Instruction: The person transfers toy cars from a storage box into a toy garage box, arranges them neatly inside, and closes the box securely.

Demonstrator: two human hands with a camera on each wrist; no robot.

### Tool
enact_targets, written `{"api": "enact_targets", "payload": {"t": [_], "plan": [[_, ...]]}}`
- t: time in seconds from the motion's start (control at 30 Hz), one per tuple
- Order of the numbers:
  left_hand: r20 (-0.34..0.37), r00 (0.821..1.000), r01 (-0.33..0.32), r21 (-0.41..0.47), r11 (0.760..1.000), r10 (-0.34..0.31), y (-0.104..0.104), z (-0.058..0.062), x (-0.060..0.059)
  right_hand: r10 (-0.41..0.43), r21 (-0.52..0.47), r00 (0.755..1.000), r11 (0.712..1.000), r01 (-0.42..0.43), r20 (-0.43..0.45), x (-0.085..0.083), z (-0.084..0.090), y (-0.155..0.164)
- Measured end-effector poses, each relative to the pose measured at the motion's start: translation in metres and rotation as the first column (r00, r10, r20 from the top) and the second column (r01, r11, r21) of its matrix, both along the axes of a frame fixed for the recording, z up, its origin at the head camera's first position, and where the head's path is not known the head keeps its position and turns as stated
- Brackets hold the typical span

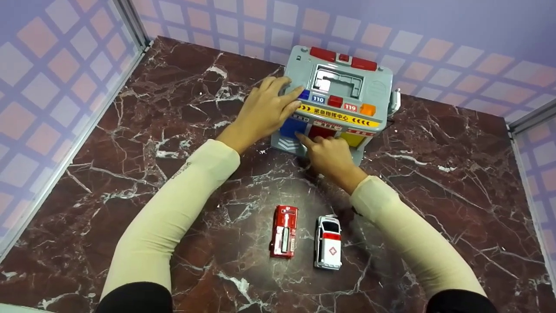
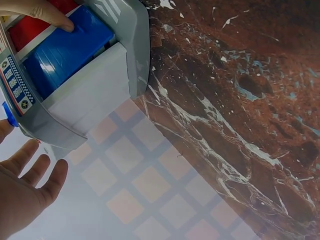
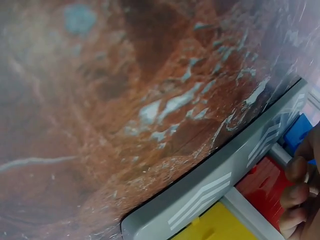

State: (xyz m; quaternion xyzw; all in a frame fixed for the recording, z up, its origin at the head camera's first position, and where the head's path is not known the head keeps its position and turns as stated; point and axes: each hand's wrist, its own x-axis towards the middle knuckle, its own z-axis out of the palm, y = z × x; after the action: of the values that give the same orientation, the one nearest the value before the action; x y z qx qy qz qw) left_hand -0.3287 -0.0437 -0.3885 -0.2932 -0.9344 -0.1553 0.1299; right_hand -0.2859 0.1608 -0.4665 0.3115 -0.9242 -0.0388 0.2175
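Observation:
A grey toy emergency station (image 1: 376,89) stands at the back, with blue, red and yellow garage doors on its front. My left hand (image 1: 266,104) rests at its left top edge, the index fingertip at the blue button (image 1: 304,94). In the left wrist view, the other fingers of that hand (image 2: 30,180) are spread beside the wall of the station. My right hand (image 1: 330,157) reaches to the front, its index finger extended onto the blue door (image 2: 70,50). Its remaining fingers are curled in front of the red door (image 3: 265,190) and hold nothing.
A red toy fire truck (image 1: 285,232) and a white toy ambulance (image 1: 329,243) stand side by side on the dark red marbled tabletop (image 1: 208,261), nearer to me. Panels with a diamond pattern (image 1: 319,21) enclose the back and sides. A white part juts from the station's right side.

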Motion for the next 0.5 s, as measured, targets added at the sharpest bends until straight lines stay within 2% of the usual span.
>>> {"api": "enact_targets", "payload": {"t": [0.17,0.3,0.5], "plan": [[-0.038,0.999,0.035,0.028,0.999,-0.034,-0.002,-0.005,-0.002,0.012,0.008,1.0,1.0,-0.012,-0.021,-0.001,0.0,0.001],[-0.063,0.997,0.053,0.062,0.997,-0.049,-0.004,-0.01,-0.004,0.013,0.022,1.0,1.0,-0.013,-0.006,-0.001,0.001,0.001],[-0.039,0.998,0.057,0.122,0.991,-0.052,-0.005,-0.009,-0.007,-0.012,0.049,1.0,0.999,0.01,0.024,-0.001,0.004,0.002]]}}
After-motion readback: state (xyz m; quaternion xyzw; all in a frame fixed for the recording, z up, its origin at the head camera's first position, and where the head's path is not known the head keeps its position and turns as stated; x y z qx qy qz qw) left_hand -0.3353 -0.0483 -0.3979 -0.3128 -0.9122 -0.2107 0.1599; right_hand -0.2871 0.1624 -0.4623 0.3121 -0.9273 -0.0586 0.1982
